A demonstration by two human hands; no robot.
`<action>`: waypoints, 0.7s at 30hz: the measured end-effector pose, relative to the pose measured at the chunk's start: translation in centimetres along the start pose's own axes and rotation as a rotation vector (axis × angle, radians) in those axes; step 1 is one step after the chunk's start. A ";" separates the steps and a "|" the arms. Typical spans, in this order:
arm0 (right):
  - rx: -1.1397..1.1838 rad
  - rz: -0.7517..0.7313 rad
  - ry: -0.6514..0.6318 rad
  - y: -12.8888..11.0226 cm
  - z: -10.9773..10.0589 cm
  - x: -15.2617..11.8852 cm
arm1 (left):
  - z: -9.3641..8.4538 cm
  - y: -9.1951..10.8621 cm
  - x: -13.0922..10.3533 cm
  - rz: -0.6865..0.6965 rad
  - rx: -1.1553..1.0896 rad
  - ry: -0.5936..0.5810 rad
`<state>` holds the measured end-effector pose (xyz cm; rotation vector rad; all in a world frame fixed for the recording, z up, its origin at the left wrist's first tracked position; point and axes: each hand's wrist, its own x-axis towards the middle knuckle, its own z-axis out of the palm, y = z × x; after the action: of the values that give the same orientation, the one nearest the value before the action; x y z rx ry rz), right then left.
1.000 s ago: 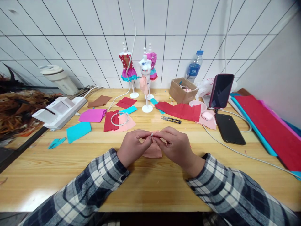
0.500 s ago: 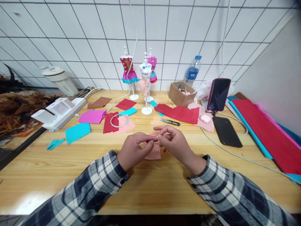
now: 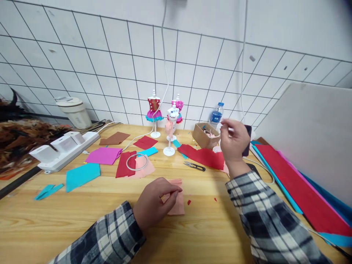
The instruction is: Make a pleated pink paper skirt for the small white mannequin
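My left hand (image 3: pixel 158 201) is over a small piece of peach paper (image 3: pixel 178 205) on the table, thumb and forefinger pinched together; what is between them is too small to make out. Raised to the right, my right hand (image 3: pixel 235 141) is in front of the bottle and phone, its fingers also pinched on something too small to see. Black thread snips (image 3: pixel 195 166) lie beyond the peach paper. A long red strip (image 3: pixel 203 157) is behind them. Tiny red scraps (image 3: pixel 189 202) rest right of the peach paper.
Small mannequins (image 3: pixel 169 151) in paper dresses stand at the back, beside a cardboard box (image 3: pixel 202 138) and a bottle (image 3: pixel 216 116). Coloured papers (image 3: pixel 84 176), a wire ring (image 3: pixel 127 164) and a power strip (image 3: pixel 66 150) lie left. Long folded sheets (image 3: pixel 297 183) lie right.
My right hand has left my left hand and risen to the right. My left hand stays pinched near the peach paper. The view has tilted upward, so the table sits lower.
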<state>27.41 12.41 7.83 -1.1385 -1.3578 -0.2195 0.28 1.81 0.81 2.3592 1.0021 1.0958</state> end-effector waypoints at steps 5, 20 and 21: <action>-0.517 0.109 -0.513 6.5 1.8 1.8 | 0.1 -0.6 0.0 -0.003 0.033 0.030; -0.199 0.081 -0.292 1.9 0.3 -2.9 | 0.2 -0.6 0.1 -0.008 0.028 0.033; -0.099 0.064 -0.293 0.4 0.0 -4.8 | 0.2 -0.6 0.1 -0.010 0.023 0.035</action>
<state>26.36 10.35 3.55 -1.3335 -1.5776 -0.0755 0.20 2.28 0.44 2.3581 1.0431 1.1311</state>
